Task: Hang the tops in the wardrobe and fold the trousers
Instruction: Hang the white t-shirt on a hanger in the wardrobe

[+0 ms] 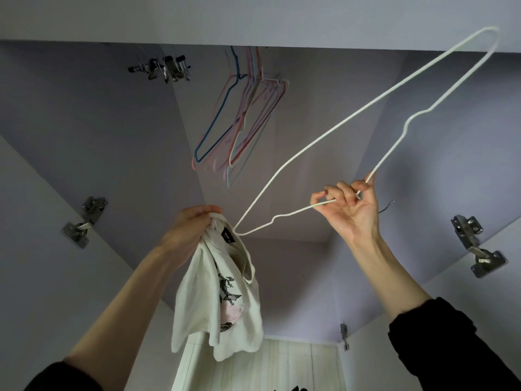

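I look up into an open lilac wardrobe. My left hand (pixel 191 227) grips the bunched collar of a white T-shirt (pixel 222 303) with a black and pink print; the shirt hangs down from my fist. My right hand (pixel 349 207) pinches a white wire hanger (pixel 310 145) near its neck, fingers curled round the wire. The hanger lies slanted, one end touching the shirt's collar beside the black label, the other end up at the top right. The hanger's hook is hidden behind my right hand.
Several blue, pink and red wire hangers (pixel 239 119) hang in the wardrobe's upper middle, with metal clips (pixel 166 69) to their left. Door hinges sit at left (pixel 83 221) and right (pixel 476 246). A pale wooden panel (pixel 282 365) shows at the bottom.
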A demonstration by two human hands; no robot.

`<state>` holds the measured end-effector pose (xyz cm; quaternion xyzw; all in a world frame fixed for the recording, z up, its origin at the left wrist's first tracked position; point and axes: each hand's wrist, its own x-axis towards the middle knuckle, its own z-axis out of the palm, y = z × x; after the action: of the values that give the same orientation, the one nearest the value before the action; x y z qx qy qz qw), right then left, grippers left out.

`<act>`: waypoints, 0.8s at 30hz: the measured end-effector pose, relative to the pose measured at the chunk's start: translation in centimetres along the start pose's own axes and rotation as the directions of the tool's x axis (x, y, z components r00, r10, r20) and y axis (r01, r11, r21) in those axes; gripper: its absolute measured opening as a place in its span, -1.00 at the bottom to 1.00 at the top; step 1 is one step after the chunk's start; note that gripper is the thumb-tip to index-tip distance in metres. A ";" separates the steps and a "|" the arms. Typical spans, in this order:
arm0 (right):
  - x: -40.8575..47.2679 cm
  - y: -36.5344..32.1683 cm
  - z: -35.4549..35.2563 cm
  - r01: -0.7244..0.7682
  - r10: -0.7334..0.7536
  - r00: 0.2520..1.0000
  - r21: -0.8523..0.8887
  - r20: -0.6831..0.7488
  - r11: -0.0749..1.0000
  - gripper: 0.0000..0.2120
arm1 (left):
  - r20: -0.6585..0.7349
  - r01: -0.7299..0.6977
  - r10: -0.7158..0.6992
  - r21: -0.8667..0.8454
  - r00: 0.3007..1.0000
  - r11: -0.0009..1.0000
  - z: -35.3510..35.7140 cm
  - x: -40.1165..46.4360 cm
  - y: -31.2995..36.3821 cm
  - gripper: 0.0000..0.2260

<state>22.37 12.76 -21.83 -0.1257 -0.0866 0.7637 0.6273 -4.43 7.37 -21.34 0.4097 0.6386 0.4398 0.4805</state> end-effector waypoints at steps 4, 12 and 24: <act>-0.1 1.8 0.6 -0.018 0.016 1.000 -0.114 -0.020 0.993 -0.54 | 0.009 -0.079 0.079 0.000 0.997 0.997 0.5 -0.5 1.1 -0.70; 0.3 4.1 -0.3 -0.042 0.042 0.999 -0.372 -0.006 0.927 -0.61 | 0.066 -0.164 0.171 -0.101 0.983 0.981 0.8 -1.9 3.6 -0.78; 1.0 4.9 0.6 -0.098 0.146 0.989 -0.866 -0.029 0.490 -0.73 | -0.215 -0.331 0.483 0.496 0.849 0.803 -4.2 -1.0 3.3 -0.86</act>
<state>17.43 12.74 -22.81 -0.4097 -0.4628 0.6631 0.4223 -7.94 6.63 -17.29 0.5566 0.6878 0.4400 0.1535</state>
